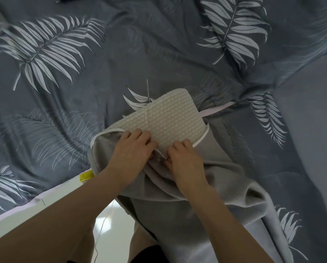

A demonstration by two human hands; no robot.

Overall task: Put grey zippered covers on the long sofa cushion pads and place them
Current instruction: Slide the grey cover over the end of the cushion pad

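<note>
Grey cover lies bunched under both wrists, left hand gripping its piped edge against the cushion pad, right hand just beside pinching the zip pull.

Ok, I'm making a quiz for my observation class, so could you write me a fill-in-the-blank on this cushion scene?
1. The cream cushion pad sticks partly out of a plain ____ cover.
2. The bed sheet beneath them is printed with large white ____.
3. Beside the left forearm, at the mattress edge, sits a small ____ tag.

Missing words: grey; leaves; yellow.
</note>
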